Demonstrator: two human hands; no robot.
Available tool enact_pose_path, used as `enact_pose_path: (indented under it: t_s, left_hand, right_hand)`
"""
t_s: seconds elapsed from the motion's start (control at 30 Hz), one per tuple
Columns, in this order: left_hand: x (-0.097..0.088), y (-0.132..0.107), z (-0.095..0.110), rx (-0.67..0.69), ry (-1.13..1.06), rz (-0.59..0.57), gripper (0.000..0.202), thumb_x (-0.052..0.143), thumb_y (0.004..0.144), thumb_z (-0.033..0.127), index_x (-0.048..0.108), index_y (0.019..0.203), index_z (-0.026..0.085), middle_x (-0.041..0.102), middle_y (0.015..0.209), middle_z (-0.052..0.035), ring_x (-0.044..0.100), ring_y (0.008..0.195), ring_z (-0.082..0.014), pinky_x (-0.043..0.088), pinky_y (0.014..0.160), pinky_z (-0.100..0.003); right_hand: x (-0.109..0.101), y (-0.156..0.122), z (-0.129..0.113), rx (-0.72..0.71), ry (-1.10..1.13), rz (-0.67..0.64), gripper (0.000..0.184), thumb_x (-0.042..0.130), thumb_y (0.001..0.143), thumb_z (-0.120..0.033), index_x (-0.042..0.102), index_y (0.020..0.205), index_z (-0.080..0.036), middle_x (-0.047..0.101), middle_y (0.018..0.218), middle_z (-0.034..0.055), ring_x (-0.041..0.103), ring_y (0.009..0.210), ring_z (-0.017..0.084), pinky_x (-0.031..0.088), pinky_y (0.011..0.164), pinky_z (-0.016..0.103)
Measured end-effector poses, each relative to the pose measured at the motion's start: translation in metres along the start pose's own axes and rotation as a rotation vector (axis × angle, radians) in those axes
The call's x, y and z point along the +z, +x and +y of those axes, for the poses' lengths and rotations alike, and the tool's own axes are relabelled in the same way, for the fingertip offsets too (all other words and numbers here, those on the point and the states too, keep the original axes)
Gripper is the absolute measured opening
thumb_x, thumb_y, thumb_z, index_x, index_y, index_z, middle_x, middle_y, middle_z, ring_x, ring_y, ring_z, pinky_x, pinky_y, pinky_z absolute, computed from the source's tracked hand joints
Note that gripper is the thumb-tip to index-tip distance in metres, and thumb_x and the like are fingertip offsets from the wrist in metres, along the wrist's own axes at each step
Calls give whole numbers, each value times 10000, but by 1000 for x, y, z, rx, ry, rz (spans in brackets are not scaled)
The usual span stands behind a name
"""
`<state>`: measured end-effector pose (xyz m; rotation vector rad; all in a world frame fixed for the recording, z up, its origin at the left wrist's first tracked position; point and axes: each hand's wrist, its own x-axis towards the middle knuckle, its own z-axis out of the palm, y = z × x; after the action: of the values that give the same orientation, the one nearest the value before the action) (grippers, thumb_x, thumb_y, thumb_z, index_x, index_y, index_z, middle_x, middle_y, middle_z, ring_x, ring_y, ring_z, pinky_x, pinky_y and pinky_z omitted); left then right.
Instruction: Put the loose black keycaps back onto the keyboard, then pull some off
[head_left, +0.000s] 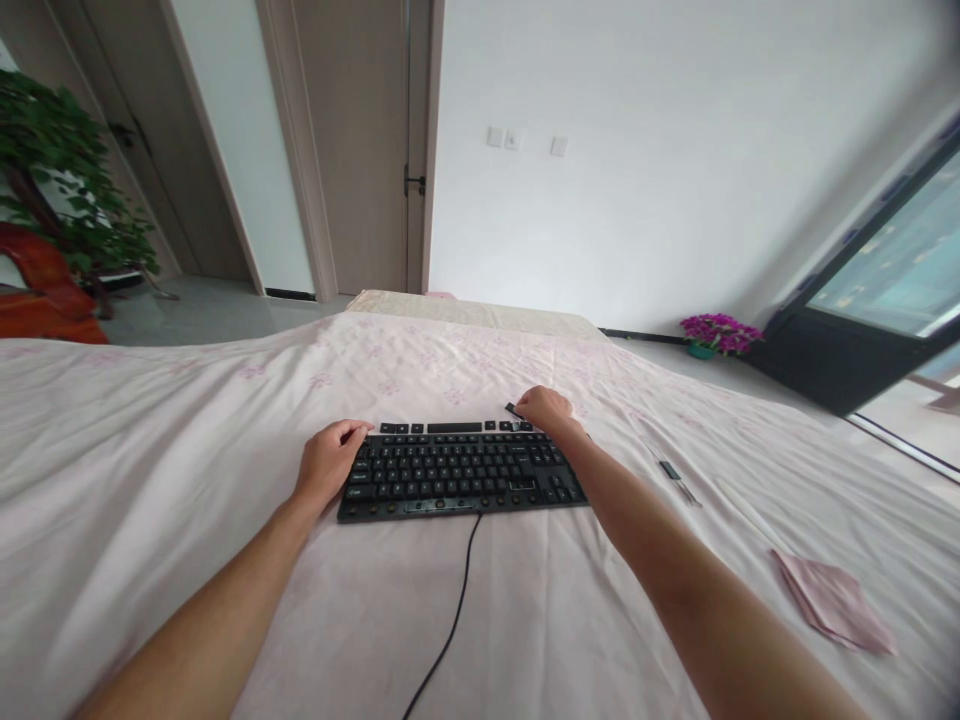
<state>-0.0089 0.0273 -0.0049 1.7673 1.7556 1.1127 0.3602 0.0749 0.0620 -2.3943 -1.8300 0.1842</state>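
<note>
A black keyboard [450, 475] lies on the pale flowered cloth, its cord side toward me. Bare key positions show along its near and far edges. Just past the far edge, loose black keycaps [401, 428] form a row, with a long space bar [454, 427] among them. My left hand [330, 460] grips the keyboard's left end near the far corner, its fingers curled. Beyond the right part of the row, my right hand [546, 408] pinches a small black keycap [513, 410] at its fingertips; part of it is hidden.
The black cord [457, 600] runs toward me over the cloth [360, 620]. To the right lie a wire keycap puller [671, 472] with a dark middle and a folded pink cloth [832, 605]. A wall, doors, a plant and purple flowers [720, 333] stand beyond.
</note>
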Motion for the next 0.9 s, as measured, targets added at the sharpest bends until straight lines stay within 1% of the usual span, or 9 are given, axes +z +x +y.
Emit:
enact_pose_path:
  t_s: [0.1, 0.27, 0.4, 0.47, 0.6, 0.67, 0.73, 0.83, 0.9]
  left_hand:
    - [0, 0, 0, -4, -4, -1, 314, 478, 826, 426, 718, 942, 260, 731, 1026, -13, 652, 940, -212, 466, 820, -281]
    - [-1, -1, 2, -9, -7, -11, 318, 482, 825, 429, 715, 948, 251, 729, 1036, -20, 650, 951, -212, 464, 827, -279]
    - [-1, -2, 3, -7, -8, -5, 314, 484, 826, 426, 717, 946, 252, 728, 1033, -20, 648, 947, -212, 464, 831, -283]
    - [-2, -3, 5, -3, 0, 18, 312, 480, 833, 413, 717, 955, 250, 725, 1031, -22, 646, 934, -209, 467, 836, -288]
    - [-6, -9, 18, 134, 33, 169, 315, 466, 862, 380, 696, 1009, 222, 693, 1039, -52, 625, 897, -196, 472, 853, -302]
    - [-7, -14, 32, 251, -12, 189, 301, 480, 870, 370, 688, 1018, 210, 671, 1036, -60, 612, 896, -187, 481, 851, -302]
    - [-4, -22, 50, 319, -151, 100, 286, 526, 857, 366, 676, 1042, 207, 652, 1058, -57, 613, 861, -169, 504, 816, -298]
    - [7, -38, 81, 368, -377, -211, 485, 651, 786, 355, 574, 1249, 231, 580, 1225, -73, 627, 871, -159, 539, 746, -286]
    - [15, -50, 99, 392, -429, -399, 544, 700, 750, 344, 567, 1269, 250, 535, 1303, -83, 633, 891, -165, 546, 716, -278]
  right_hand:
    - [2, 5, -2, -2, -4, -5, 203, 657, 733, -263, 761, 902, -218, 710, 960, 111, 614, 950, 239, 413, 803, 318]
    - [0, 4, -1, -47, 55, -19, 179, 656, 722, -198, 751, 874, -187, 709, 921, 112, 622, 913, 235, 418, 769, 307]
    - [-12, -6, -4, -114, 177, 19, 194, 611, 784, -216, 716, 941, -172, 698, 991, 115, 604, 965, 234, 418, 780, 298]
    - [-19, -18, -6, -165, 270, -1, 211, 592, 813, -250, 694, 982, -174, 703, 966, 92, 620, 910, 203, 434, 745, 271]
    - [-23, -58, -7, -285, 502, -152, 201, 558, 848, -308, 673, 961, -186, 700, 801, 30, 632, 720, 126, 460, 627, 206]
    - [-19, -81, -7, -299, 806, -315, 155, 589, 813, -277, 665, 901, -175, 670, 716, 14, 608, 647, 109, 457, 585, 198]
    - [-13, -101, -6, -263, 990, -416, 122, 623, 768, -254, 660, 845, -167, 626, 629, -8, 572, 580, 93, 445, 551, 192]
    - [-5, -124, -9, -257, 1082, -468, 127, 660, 717, -252, 664, 799, -155, 601, 585, -21, 540, 532, 80, 434, 525, 192]
    - [-2, -134, -13, -281, 1115, -488, 152, 675, 702, -268, 670, 798, -150, 612, 600, -18, 540, 532, 80, 437, 528, 199]
